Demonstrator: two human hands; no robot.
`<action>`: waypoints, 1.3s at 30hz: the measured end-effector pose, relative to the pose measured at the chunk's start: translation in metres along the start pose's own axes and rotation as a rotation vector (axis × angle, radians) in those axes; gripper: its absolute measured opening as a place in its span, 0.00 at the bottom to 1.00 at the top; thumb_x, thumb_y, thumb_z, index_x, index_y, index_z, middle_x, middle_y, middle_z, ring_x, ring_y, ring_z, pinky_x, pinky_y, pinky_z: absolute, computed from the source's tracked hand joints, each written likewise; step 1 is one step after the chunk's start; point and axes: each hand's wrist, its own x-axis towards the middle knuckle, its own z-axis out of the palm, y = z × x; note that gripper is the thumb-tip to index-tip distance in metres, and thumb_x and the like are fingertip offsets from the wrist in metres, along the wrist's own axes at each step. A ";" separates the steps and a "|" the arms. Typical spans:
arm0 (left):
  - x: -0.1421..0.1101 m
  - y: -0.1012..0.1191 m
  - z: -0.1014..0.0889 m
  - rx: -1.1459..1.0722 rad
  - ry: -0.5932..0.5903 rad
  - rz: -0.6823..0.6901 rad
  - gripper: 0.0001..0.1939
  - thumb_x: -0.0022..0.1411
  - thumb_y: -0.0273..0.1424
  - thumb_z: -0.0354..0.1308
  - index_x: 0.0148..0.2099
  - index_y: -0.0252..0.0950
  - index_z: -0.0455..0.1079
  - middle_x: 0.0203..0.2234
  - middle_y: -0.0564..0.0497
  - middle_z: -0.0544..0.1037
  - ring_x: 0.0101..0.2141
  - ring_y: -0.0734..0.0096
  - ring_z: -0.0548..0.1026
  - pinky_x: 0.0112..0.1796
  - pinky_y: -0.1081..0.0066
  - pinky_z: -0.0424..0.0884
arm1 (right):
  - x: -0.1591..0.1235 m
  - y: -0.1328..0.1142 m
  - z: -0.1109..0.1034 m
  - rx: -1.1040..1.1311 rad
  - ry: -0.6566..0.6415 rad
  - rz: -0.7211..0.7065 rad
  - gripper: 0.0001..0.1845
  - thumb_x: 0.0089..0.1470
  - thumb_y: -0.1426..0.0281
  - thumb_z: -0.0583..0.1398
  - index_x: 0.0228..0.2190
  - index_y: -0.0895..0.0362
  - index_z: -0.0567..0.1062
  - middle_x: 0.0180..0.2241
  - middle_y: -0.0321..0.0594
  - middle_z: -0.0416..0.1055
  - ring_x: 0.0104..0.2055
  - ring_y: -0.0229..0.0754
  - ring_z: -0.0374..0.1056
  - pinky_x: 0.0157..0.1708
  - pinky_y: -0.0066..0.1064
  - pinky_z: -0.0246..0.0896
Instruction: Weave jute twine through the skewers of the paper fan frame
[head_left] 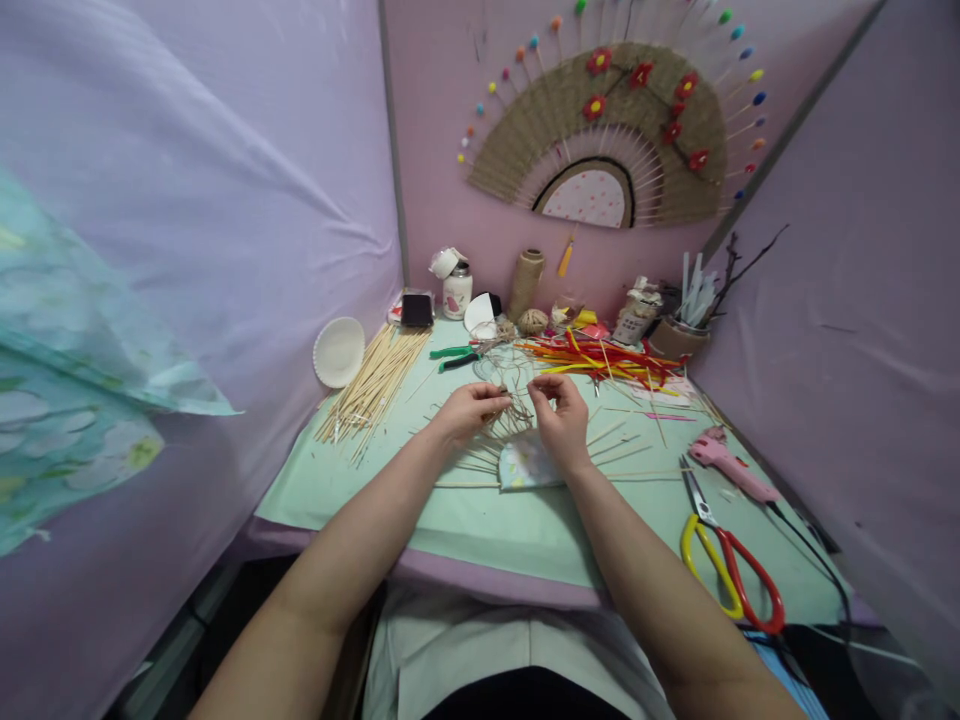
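My left hand [472,408] is closed in a pinch on thin brown twine [514,410], above the middle of the table. Facing it, my right hand [561,415] has thumb and forefinger pressed together on what looks like a strand of the same twine. Loose loops of it hang between the two hands. Below them lies a half-round piece of pale blue flowered cloth [517,468], with thin wooden sticks [476,462] spreading out from it like a fan. My right wrist and hand cover part of the cloth.
Wooden sticks [382,385] lie in a pile at left, beside a white dish [339,352]. Green-handled pliers [454,358] and red and yellow strips [600,362] lie behind my hands. Scissors [709,540] and a corded pink glue gun [731,468] are at right. A decorated fan [540,130] hangs behind.
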 end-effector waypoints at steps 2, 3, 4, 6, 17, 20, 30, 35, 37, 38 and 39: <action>-0.001 0.002 0.001 -0.050 -0.016 -0.044 0.19 0.34 0.33 0.74 0.24 0.31 0.68 0.20 0.54 0.70 0.23 0.82 0.66 0.25 0.76 0.57 | 0.002 0.001 0.000 0.022 0.016 0.036 0.07 0.53 0.65 0.59 0.32 0.56 0.70 0.32 0.39 0.70 0.33 0.40 0.65 0.37 0.34 0.62; -0.002 0.003 0.001 -0.071 -0.019 -0.064 0.18 0.34 0.32 0.74 0.25 0.31 0.69 0.21 0.54 0.71 0.23 0.81 0.67 0.25 0.77 0.58 | 0.003 0.001 0.000 0.030 0.019 0.051 0.08 0.53 0.64 0.59 0.33 0.56 0.70 0.32 0.40 0.70 0.34 0.40 0.65 0.36 0.33 0.62; -0.002 0.004 0.001 -0.088 -0.016 -0.080 0.18 0.34 0.31 0.74 0.26 0.31 0.70 0.22 0.54 0.72 0.24 0.81 0.67 0.26 0.77 0.59 | 0.004 0.002 0.000 0.036 0.019 0.066 0.08 0.53 0.64 0.59 0.34 0.56 0.69 0.33 0.40 0.70 0.34 0.40 0.65 0.36 0.33 0.63; -0.002 0.005 0.001 -0.109 0.012 -0.099 0.18 0.35 0.30 0.74 0.29 0.32 0.71 0.23 0.53 0.73 0.25 0.81 0.68 0.28 0.76 0.61 | 0.005 0.002 0.000 0.042 0.016 0.092 0.10 0.53 0.64 0.58 0.36 0.56 0.68 0.36 0.42 0.71 0.35 0.40 0.65 0.35 0.32 0.63; 0.001 0.001 -0.001 -0.074 -0.009 -0.021 0.23 0.33 0.31 0.75 0.33 0.33 0.71 0.25 0.55 0.73 0.25 0.80 0.70 0.28 0.76 0.63 | 0.006 -0.001 -0.001 0.171 -0.271 0.251 0.09 0.46 0.63 0.64 0.26 0.57 0.73 0.25 0.35 0.70 0.30 0.38 0.65 0.35 0.32 0.61; -0.001 0.002 0.000 -0.042 -0.067 -0.071 0.24 0.32 0.32 0.75 0.32 0.32 0.70 0.24 0.55 0.72 0.23 0.81 0.68 0.25 0.77 0.61 | 0.008 0.002 -0.002 0.225 -0.220 0.300 0.09 0.44 0.65 0.65 0.26 0.57 0.73 0.26 0.34 0.70 0.29 0.37 0.64 0.34 0.31 0.60; -0.001 0.002 0.000 -0.038 0.041 -0.058 0.24 0.34 0.33 0.75 0.35 0.33 0.73 0.27 0.54 0.73 0.27 0.80 0.70 0.29 0.77 0.63 | 0.010 0.013 -0.002 0.249 -0.049 0.397 0.14 0.44 0.63 0.64 0.33 0.57 0.72 0.32 0.37 0.71 0.34 0.39 0.65 0.38 0.33 0.60; -0.001 0.005 0.002 -0.034 0.096 -0.035 0.23 0.37 0.30 0.73 0.39 0.34 0.74 0.27 0.54 0.73 0.27 0.81 0.70 0.28 0.78 0.61 | 0.008 0.001 -0.008 0.014 0.081 -0.002 0.06 0.51 0.66 0.60 0.31 0.55 0.72 0.32 0.38 0.70 0.36 0.40 0.64 0.42 0.36 0.59; -0.001 0.006 0.003 -0.041 0.082 -0.011 0.23 0.38 0.30 0.73 0.40 0.34 0.75 0.26 0.54 0.73 0.26 0.81 0.69 0.27 0.78 0.61 | 0.006 -0.005 -0.009 -0.072 -0.060 -0.143 0.04 0.52 0.67 0.60 0.28 0.55 0.72 0.30 0.38 0.70 0.37 0.42 0.65 0.43 0.37 0.59; -0.002 0.007 0.003 -0.043 0.075 0.002 0.23 0.38 0.30 0.73 0.40 0.34 0.75 0.26 0.55 0.73 0.26 0.81 0.69 0.27 0.78 0.60 | 0.005 -0.007 -0.009 -0.101 -0.122 -0.185 0.04 0.52 0.68 0.60 0.27 0.54 0.73 0.30 0.38 0.71 0.37 0.42 0.65 0.44 0.38 0.58; -0.001 0.006 0.003 -0.045 0.071 0.015 0.23 0.38 0.30 0.72 0.40 0.34 0.75 0.25 0.55 0.72 0.25 0.82 0.69 0.26 0.78 0.59 | 0.004 -0.009 -0.009 -0.119 -0.156 -0.211 0.03 0.52 0.69 0.60 0.28 0.54 0.73 0.30 0.38 0.71 0.38 0.43 0.65 0.44 0.39 0.58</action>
